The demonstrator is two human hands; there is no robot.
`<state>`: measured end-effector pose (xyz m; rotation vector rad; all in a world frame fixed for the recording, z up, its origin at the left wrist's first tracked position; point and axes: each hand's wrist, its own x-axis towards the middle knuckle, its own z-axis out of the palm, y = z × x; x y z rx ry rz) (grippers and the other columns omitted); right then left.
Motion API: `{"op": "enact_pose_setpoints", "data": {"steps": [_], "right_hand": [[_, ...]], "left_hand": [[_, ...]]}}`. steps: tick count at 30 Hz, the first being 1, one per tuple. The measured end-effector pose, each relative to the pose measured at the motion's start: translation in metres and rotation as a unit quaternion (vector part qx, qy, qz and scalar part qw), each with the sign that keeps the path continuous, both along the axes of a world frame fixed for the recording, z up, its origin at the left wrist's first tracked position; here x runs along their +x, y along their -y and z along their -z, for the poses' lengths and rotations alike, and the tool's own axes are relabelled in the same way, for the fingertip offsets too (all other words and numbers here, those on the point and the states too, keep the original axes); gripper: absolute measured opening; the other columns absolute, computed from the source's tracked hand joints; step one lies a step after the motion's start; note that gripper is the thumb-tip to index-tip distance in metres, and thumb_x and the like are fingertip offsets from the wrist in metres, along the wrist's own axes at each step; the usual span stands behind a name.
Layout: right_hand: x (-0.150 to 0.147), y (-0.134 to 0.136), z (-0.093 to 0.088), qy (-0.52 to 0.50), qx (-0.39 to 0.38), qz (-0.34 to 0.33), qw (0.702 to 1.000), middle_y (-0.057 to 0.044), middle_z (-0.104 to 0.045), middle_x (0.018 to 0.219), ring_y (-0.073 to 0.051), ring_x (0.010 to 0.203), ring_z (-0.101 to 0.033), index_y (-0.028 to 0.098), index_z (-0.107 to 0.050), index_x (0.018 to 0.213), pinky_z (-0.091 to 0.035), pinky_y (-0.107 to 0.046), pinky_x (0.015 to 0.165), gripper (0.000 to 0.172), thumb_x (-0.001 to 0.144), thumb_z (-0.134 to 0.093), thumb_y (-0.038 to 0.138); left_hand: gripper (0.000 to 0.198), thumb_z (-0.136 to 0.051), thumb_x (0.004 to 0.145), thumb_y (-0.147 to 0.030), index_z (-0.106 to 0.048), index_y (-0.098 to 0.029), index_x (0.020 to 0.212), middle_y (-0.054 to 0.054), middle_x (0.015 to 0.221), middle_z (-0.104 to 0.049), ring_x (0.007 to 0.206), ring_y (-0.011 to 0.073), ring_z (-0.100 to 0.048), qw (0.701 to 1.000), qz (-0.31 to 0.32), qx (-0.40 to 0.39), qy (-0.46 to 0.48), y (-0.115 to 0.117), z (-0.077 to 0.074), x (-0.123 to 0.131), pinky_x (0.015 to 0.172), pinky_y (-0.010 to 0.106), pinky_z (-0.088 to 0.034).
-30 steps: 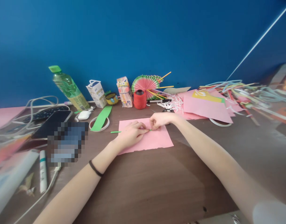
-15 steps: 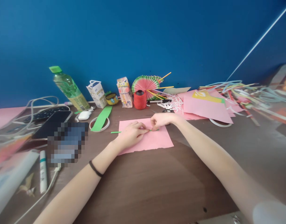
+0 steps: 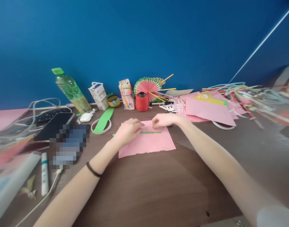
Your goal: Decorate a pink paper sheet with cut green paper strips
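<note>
A pink paper sheet (image 3: 149,145) lies flat on the brown table in front of me. Along its upper part lies a thin green paper strip (image 3: 151,132), stretched out left to right. My left hand (image 3: 127,130) rests curled on the sheet's left part, fingers bent over the strip's left end. My right hand (image 3: 163,120) hovers just above the strip's right end, fingers pinched together; what they hold, if anything, I cannot make out.
A wide green paper strip (image 3: 103,120) lies across a tape ring (image 3: 97,128). A green bottle (image 3: 71,91), small cartons, a red thread spool (image 3: 142,101) and a paper fan (image 3: 147,84) stand by the blue wall. Pink sheets and paper strips pile at right (image 3: 209,108). Phones and cables are on the left.
The green strip, earlier pinched short between both hands, now lies stretched out on the pink sheet. My left hand has shifted left and back; my right hand has lifted slightly off the strip.
</note>
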<state>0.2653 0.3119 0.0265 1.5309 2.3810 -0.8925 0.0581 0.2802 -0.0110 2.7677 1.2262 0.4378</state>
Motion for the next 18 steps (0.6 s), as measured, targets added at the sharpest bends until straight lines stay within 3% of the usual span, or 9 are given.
{"op": "enact_pose_setpoints", "data": {"steps": [2, 4, 6, 9, 13, 16, 18], "right_hand": [[0.000, 0.002, -0.002, -0.014, 0.011, 0.015, 1.000, 0.003, -0.046, 0.054, -0.008, 0.043, -0.036, 0.019, -0.061, 0.077, -0.027, -0.025, 0.046, 0.016, 0.070, -0.050, 0.028], [-0.001, 0.004, -0.005, -0.026, 0.020, 0.022, 0.999, 0.004, -0.042, 0.050, -0.008, 0.041, -0.034, 0.018, -0.060, 0.075, -0.026, -0.025, 0.045, 0.015, 0.071, -0.049, 0.027], [-0.002, 0.005, -0.007, -0.033, 0.027, 0.030, 0.999, 0.004, -0.041, 0.050, -0.008, 0.040, -0.034, 0.018, -0.059, 0.074, -0.026, -0.025, 0.045, 0.014, 0.073, -0.048, 0.027], [-0.003, 0.005, -0.007, -0.037, 0.032, 0.034, 0.998, 0.003, -0.044, 0.052, -0.007, 0.041, -0.035, 0.018, -0.059, 0.073, -0.027, -0.025, 0.046, 0.015, 0.074, -0.048, 0.027], [-0.003, 0.005, -0.006, -0.038, 0.034, 0.029, 0.998, 0.003, -0.046, 0.053, -0.008, 0.043, -0.037, 0.018, -0.060, 0.073, -0.027, -0.025, 0.047, 0.016, 0.075, -0.048, 0.029], [-0.003, 0.005, -0.007, -0.041, 0.039, 0.032, 0.998, 0.003, -0.044, 0.051, -0.007, 0.042, -0.036, 0.018, -0.060, 0.073, -0.028, -0.024, 0.048, 0.018, 0.077, -0.047, 0.031], [-0.003, 0.005, -0.008, -0.043, 0.040, 0.037, 0.998, 0.004, -0.043, 0.050, -0.007, 0.041, -0.035, 0.018, -0.060, 0.074, -0.028, -0.024, 0.048, 0.019, 0.078, -0.047, 0.031]], "left_hand": [[0.026, -0.041, 0.081, -0.012, -0.062, -0.011, 0.097, 0.012, 0.095, -0.064, 0.091, 0.0249, -0.057, 0.990, -0.135, 0.030, -0.032, -0.002, -0.011, -0.009, 0.079, 0.036, -0.044], [0.026, -0.042, 0.079, -0.013, -0.059, -0.008, 0.096, 0.018, 0.094, -0.063, 0.092, 0.0303, -0.058, 0.953, -0.282, 0.050, -0.094, -0.004, -0.021, -0.020, 0.076, 0.039, -0.044], [0.029, -0.044, 0.079, -0.018, -0.057, -0.005, 0.101, 0.021, 0.098, -0.063, 0.098, 0.0346, -0.057, 0.921, -0.355, 0.029, -0.157, -0.007, -0.027, -0.033, 0.078, 0.042, -0.044], [0.033, -0.045, 0.080, -0.025, -0.056, -0.005, 0.105, 0.023, 0.106, -0.062, 0.104, 0.0358, -0.055, 0.892, -0.395, -0.049, -0.213, -0.013, -0.030, -0.048, 0.082, 0.042, -0.043], [0.030, -0.040, 0.079, -0.020, -0.060, -0.011, 0.099, 0.021, 0.107, -0.063, 0.104, 0.0335, -0.058, 0.883, -0.399, -0.099, -0.225, -0.019, -0.030, -0.058, 0.079, 0.038, -0.044], [0.025, -0.043, 0.075, -0.022, -0.062, -0.016, 0.091, 0.018, 0.104, -0.065, 0.099, 0.0333, -0.060, 0.886, -0.406, -0.114, -0.192, -0.022, -0.035, -0.063, 0.075, 0.037, -0.045], [0.021, -0.047, 0.072, -0.026, -0.061, -0.018, 0.085, 0.015, 0.095, -0.067, 0.093, 0.0321, -0.061, 0.897, -0.412, -0.100, -0.121, -0.024, -0.040, -0.067, 0.073, 0.036, -0.044]]}}
